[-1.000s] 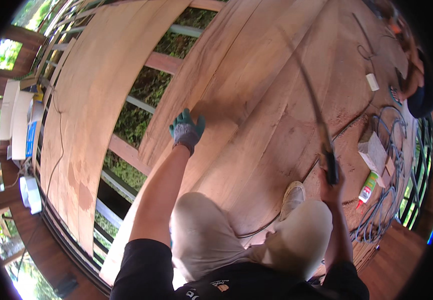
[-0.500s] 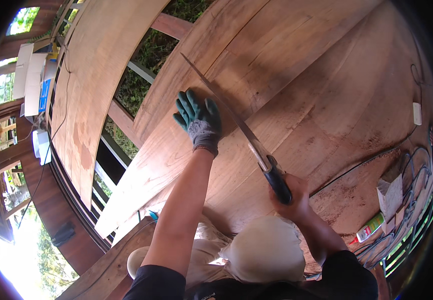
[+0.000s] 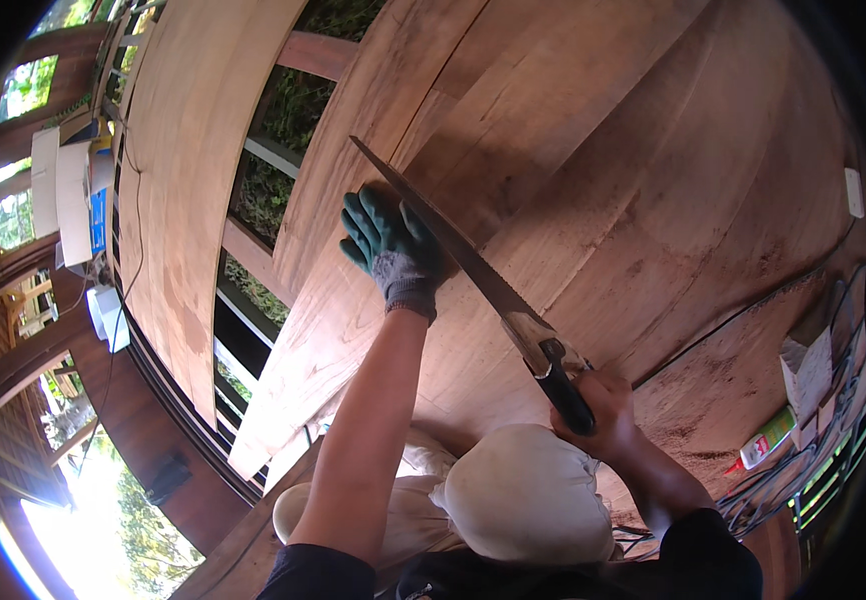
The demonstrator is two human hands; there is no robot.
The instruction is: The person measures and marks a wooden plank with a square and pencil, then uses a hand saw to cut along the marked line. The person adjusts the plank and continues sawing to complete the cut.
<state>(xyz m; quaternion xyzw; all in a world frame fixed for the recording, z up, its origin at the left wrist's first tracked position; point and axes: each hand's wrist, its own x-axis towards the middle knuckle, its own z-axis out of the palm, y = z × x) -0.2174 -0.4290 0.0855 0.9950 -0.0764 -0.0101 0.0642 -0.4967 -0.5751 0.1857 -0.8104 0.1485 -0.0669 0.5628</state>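
My left hand (image 3: 388,245), in a dark green and grey work glove, lies flat with fingers stretched out on a wooden board (image 3: 338,325). My bare right hand (image 3: 608,410) is closed round the black handle of a handsaw (image 3: 468,262). The saw's long toothed blade slants away to the upper left, passing just right of the gloved fingers, its tip beyond them. The blade lies over the board; whether its teeth touch the wood I cannot tell.
Gaps with joists and greenery below separate these boards from a long panel (image 3: 188,210) at left. At right lie a glue bottle (image 3: 766,438), a paper piece (image 3: 806,372), black cables (image 3: 753,505) and scattered sawdust. Boxes (image 3: 75,200) stand at far left.
My right hand has drawn the handsaw a little back toward me, and more of the blade's flat side shows. The gloved hand stays on the board. The whole view has turned slightly.
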